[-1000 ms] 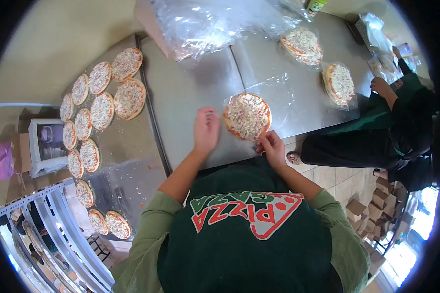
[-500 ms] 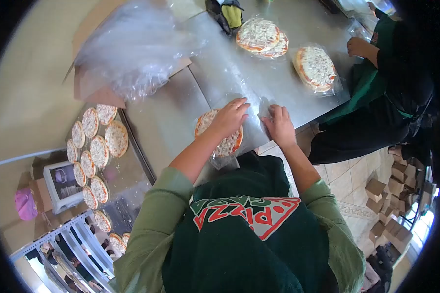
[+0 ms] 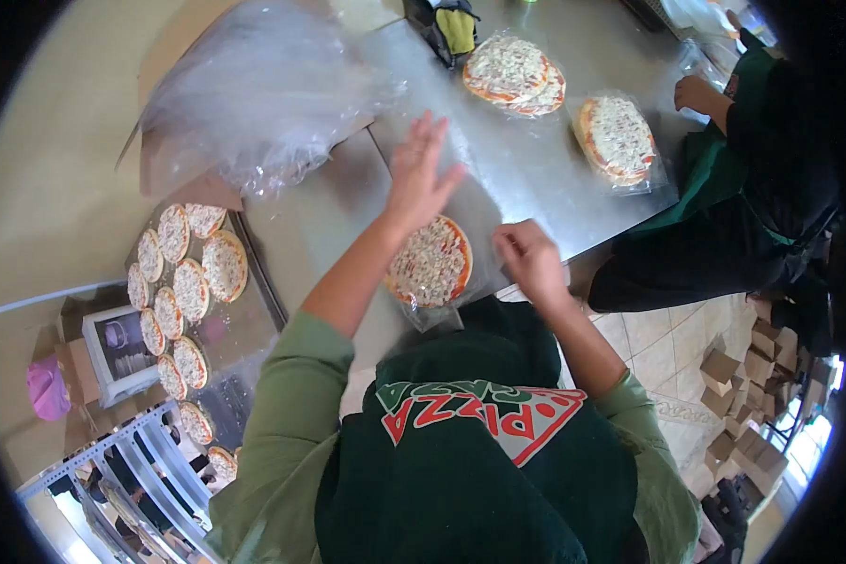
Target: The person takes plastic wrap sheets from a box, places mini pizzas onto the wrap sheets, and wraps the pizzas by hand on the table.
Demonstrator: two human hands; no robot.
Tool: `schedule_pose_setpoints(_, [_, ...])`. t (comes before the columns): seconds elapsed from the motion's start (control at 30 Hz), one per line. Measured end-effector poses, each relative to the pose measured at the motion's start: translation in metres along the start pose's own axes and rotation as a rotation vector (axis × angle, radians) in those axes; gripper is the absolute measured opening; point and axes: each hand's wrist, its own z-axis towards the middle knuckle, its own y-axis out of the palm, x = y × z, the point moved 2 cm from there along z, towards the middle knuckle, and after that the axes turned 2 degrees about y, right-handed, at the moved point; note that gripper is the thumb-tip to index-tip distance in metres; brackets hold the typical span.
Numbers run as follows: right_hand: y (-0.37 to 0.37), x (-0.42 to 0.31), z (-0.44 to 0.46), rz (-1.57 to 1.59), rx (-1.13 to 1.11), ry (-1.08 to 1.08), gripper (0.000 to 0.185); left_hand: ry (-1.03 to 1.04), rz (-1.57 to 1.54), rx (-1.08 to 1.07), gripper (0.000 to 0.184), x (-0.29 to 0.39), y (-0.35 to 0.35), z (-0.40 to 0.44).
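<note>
A cheese-topped pizza [image 3: 432,261] lies inside a clear plastic bag [image 3: 484,214] at the near edge of the metal table. My left hand [image 3: 421,179] is raised just beyond the pizza, fingers stretched out, somewhat blurred, holding nothing. At the bag's right edge, my right hand [image 3: 533,260] is closed with curled fingers, apparently pinching the film; its fingertips are partly hidden. Farther back on the table are a stack of bagged pizzas [image 3: 512,73] and another bagged pizza stack [image 3: 618,139].
A heap of clear plastic bags [image 3: 254,94] sits in a cardboard box at the back left. Several unbagged pizzas [image 3: 190,289] lie on a surface to the left. A co-worker's hand [image 3: 700,96] is at the table's right end. Cardboard boxes [image 3: 719,371] stand on the floor.
My left hand has lifted off the pizza and moved away from my body, fingers opening out. More of the pizza shows. My right hand has curled closed and come slightly nearer to me.
</note>
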Motion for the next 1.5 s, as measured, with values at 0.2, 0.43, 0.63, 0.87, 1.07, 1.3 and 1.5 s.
schedule_pose_setpoints(0.2, [0.078,-0.036,-0.054,-0.313,-0.377,-0.528,0.03,0.395,0.2,0.013,0.05,0.011,-0.043,-0.093])
schedule_pose_setpoints(0.43, [0.097,-0.019,-0.069,-0.404,-0.46,-0.579,0.022,0.069,0.439,-0.283,0.062,-0.037,0.011,-0.142])
schedule_pose_setpoints(0.63, [0.08,0.002,-0.018,-0.256,-0.096,-0.207,0.023,-0.58,-0.302,0.272,0.067,-0.073,0.002,-0.192])
schedule_pose_setpoints(0.87, [0.096,0.034,0.033,0.47,-0.664,0.482,0.04,-1.252,-1.403,0.472,0.064,-0.033,0.014,-0.224])
schedule_pose_setpoints(1.07, [0.067,0.057,0.032,1.163,-0.562,0.597,0.053,-1.242,-1.36,0.526,0.055,-0.006,0.025,-0.159])
schedule_pose_setpoints(1.3, [-0.145,0.114,0.141,0.94,-0.215,0.476,0.037,-0.55,-1.02,0.481,0.032,0.038,0.004,-0.087])
schedule_pose_setpoints(1.5, [-0.209,0.162,0.201,0.031,-0.071,0.419,0.047,-0.43,-0.256,0.738,0.04,0.03,-0.04,-0.092])
